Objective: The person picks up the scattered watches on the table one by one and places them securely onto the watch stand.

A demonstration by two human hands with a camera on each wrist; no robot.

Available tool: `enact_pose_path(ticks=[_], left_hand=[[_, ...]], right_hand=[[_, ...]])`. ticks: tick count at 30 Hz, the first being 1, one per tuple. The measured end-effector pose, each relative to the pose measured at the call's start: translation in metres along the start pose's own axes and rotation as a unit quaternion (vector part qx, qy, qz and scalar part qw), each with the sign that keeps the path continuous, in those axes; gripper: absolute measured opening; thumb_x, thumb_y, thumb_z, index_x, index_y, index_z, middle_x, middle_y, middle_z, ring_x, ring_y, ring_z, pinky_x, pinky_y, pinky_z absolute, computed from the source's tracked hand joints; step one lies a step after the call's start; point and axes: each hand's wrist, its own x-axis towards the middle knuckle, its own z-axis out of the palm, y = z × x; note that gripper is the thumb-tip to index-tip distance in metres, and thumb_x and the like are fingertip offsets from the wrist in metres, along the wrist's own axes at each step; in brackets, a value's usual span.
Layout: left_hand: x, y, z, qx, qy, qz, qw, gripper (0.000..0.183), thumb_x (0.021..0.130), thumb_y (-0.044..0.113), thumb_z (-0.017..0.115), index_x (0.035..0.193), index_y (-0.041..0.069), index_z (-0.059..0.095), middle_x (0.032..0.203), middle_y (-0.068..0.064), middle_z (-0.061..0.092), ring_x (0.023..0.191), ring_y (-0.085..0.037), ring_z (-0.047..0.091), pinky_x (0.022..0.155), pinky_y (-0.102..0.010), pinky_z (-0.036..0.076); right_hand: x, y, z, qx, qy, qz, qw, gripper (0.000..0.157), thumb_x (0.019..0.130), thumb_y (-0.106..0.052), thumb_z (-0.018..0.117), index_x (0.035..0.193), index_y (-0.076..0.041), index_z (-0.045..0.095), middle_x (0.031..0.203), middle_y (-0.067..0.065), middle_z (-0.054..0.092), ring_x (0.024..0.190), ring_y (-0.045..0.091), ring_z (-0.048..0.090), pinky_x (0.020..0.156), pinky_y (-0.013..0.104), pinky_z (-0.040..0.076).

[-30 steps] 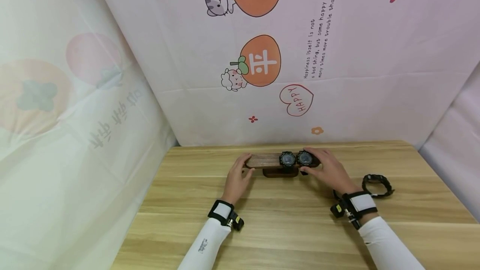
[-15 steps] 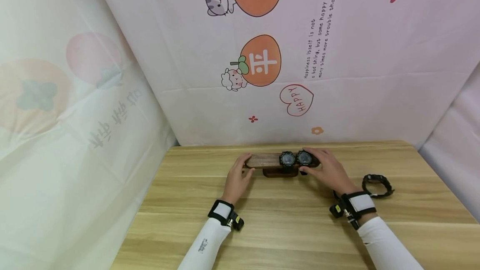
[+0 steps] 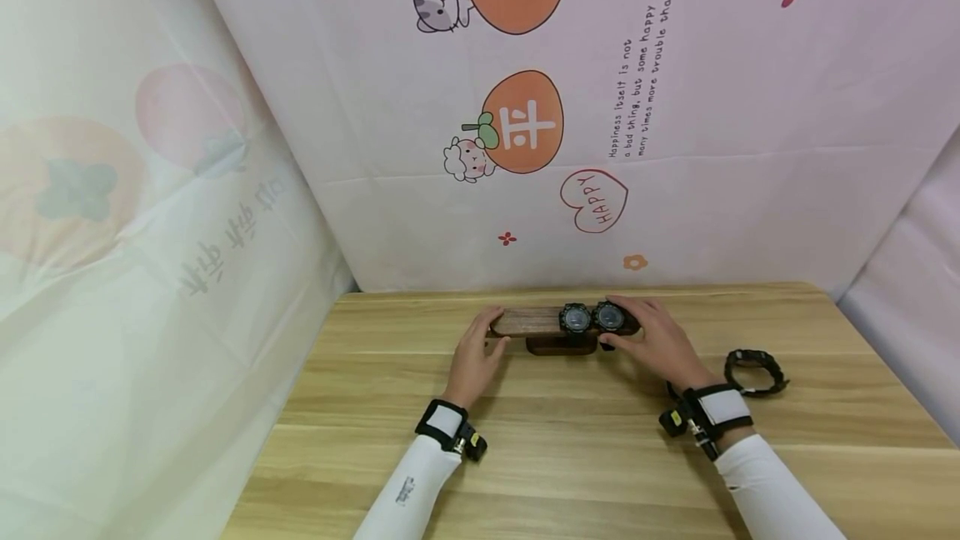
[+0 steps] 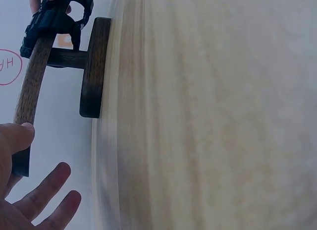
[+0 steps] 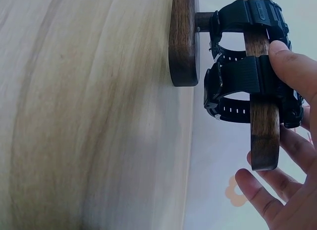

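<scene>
A dark wooden T-shaped watch stand (image 3: 529, 322) stands near the table's back edge. Two black digital watches are looped side by side on its right half: an inner watch (image 3: 576, 318) and an outer watch (image 3: 609, 317). My left hand (image 3: 471, 365) pinches the bar's left end, its thumb (image 4: 20, 136) on the near side and two lower fingers spread away from the wood. With its thumb (image 5: 287, 61) at the strap, my right hand (image 3: 663, 347) holds the outer watch near the bar's right end. Other right fingers reach behind the bar, partly hidden.
A third black watch (image 3: 753, 372) lies on the wooden table (image 3: 570, 457), right of my right wrist. Behind the table hangs a white printed cloth (image 3: 720, 215), with another pale cloth (image 3: 187, 340) along the left side. Each wrist carries a strapped camera.
</scene>
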Motion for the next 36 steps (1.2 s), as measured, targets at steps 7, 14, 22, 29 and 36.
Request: enact_pose_path(ticks=[7, 14, 22, 29, 36], left_hand=[[0.000, 0.000, -0.002, -0.003, -0.008, 0.003, 1.0000, 0.055, 0.107, 0.018, 0.068, 0.158, 0.017, 0.049, 0.163, -0.006, 0.050, 0.138, -0.025, 0.060, 0.102, -0.039, 0.062], [-0.001, -0.002, -0.006, -0.027, -0.036, 0.005, 0.9990, 0.064, 0.107, 0.015, 0.067, 0.165, 0.018, 0.040, 0.172, -0.008, 0.038, 0.152, -0.030, 0.048, 0.111, -0.044, 0.057], [-0.005, 0.003, -0.008, -0.023, -0.044, -0.003, 0.9988, 0.068, 0.107, 0.016, 0.068, 0.166, 0.018, 0.036, 0.173, -0.013, 0.029, 0.137, -0.033, 0.060, 0.106, -0.047, 0.059], [-0.010, 0.006, -0.008, -0.011, -0.036, -0.007, 0.9993, 0.067, 0.107, 0.020, 0.067, 0.166, 0.014, 0.035, 0.171, -0.016, 0.029, 0.146, -0.035, 0.051, 0.116, -0.049, 0.053], [-0.018, 0.014, -0.010, 0.011, -0.008, -0.028, 0.9995, 0.054, 0.107, 0.017, 0.066, 0.157, 0.010, 0.046, 0.154, -0.014, 0.044, 0.134, -0.029, 0.057, 0.103, -0.042, 0.059]], right_hand=[[0.000, 0.000, -0.001, -0.002, -0.014, 0.008, 1.000, 0.079, 0.093, -0.040, 0.084, 0.159, -0.014, 0.050, 0.155, 0.019, 0.056, 0.142, 0.047, 0.046, 0.109, 0.075, 0.044], [-0.001, -0.002, -0.004, -0.004, -0.027, 0.011, 1.000, 0.084, 0.093, -0.041, 0.085, 0.162, -0.014, 0.046, 0.158, 0.020, 0.054, 0.144, 0.047, 0.045, 0.110, 0.075, 0.043], [-0.006, -0.002, -0.010, -0.010, -0.045, 0.025, 0.999, 0.094, 0.093, -0.045, 0.083, 0.166, -0.010, 0.037, 0.162, 0.028, 0.044, 0.148, 0.052, 0.040, 0.116, 0.077, 0.037], [-0.020, 0.005, -0.024, -0.008, -0.040, 0.023, 0.999, 0.091, 0.095, -0.047, 0.080, 0.166, -0.011, 0.036, 0.166, 0.027, 0.039, 0.151, 0.053, 0.035, 0.120, 0.078, 0.031], [-0.039, 0.007, -0.040, -0.011, -0.012, 0.010, 1.000, 0.079, 0.101, -0.047, 0.073, 0.164, -0.010, 0.041, 0.163, 0.025, 0.045, 0.149, 0.052, 0.039, 0.115, 0.077, 0.036]])
